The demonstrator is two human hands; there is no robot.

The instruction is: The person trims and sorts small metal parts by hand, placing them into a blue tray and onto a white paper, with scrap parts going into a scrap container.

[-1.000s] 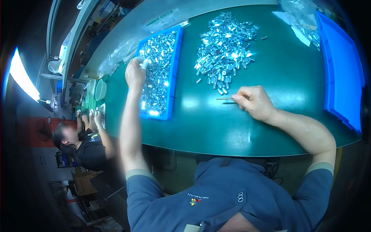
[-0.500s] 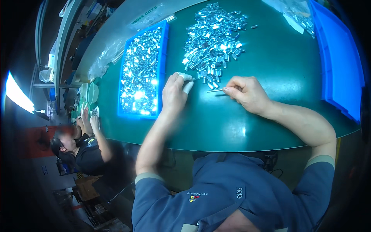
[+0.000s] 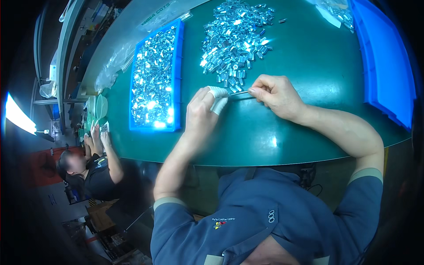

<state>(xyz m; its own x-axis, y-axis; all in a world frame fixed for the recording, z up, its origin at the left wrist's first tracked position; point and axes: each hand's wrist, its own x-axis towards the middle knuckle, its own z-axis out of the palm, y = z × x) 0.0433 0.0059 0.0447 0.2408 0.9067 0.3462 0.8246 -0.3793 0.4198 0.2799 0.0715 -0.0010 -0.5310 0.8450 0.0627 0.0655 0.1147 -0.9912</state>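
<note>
My left hand (image 3: 202, 110) has white finger cots on its thumb and fingertips. Its fingers are pinched around a small metal part, mostly hidden behind the cots. My right hand (image 3: 278, 96) grips a thin metal rod (image 3: 240, 94) between thumb and fingers. The rod points left, and its tip meets the pinched left fingertips. Just beyond both hands lies a loose pile of short shiny metal cylinders (image 3: 236, 42) on the green table (image 3: 309, 79).
Left of my hands, a blue tray (image 3: 178, 75) is full of similar metal pieces. A large blue bin (image 3: 384, 66) stands at the right edge. Clear plastic bags (image 3: 110, 73) lie far left. A co-worker (image 3: 99, 170) sits at the left, hands over the table.
My right hand has brought the rod up and left to my left fingertips; before, they were apart. My left hand has shifted slightly right relative to the tray. The whole view has shifted a little.
</note>
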